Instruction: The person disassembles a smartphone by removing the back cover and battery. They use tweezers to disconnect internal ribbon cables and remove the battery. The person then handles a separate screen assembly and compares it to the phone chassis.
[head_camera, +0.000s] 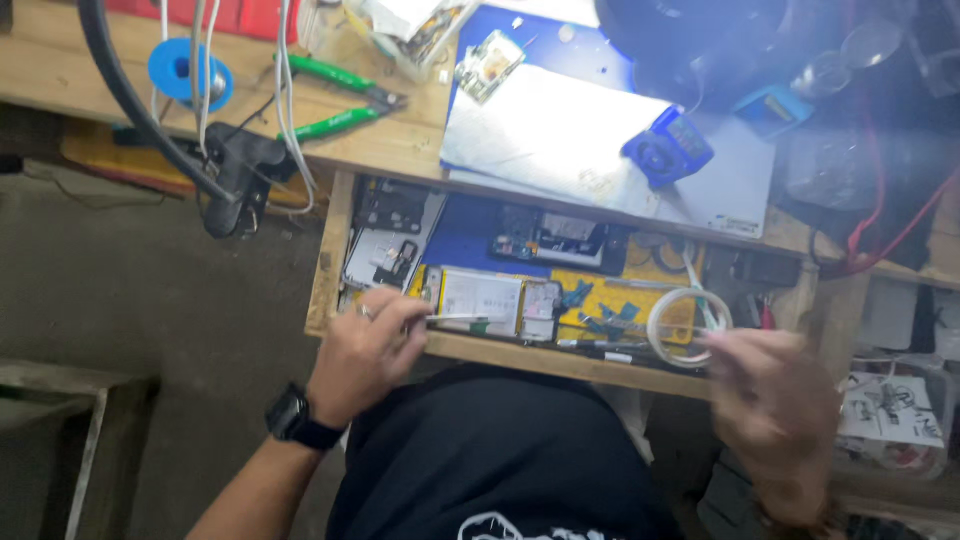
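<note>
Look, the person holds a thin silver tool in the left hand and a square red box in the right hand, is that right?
Not quite. The left hand does hold the thin silver tool, but the right hand holds a round whitish roll of tape, not a square red box. The head view shows this, above the open wooden drawer.

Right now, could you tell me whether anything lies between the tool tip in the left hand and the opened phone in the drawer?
Nothing visible does. The left hand holds a thin tool whose tip already lies over the opened phone. The right hand, blurred, holds a tape roll off to the side.
</note>
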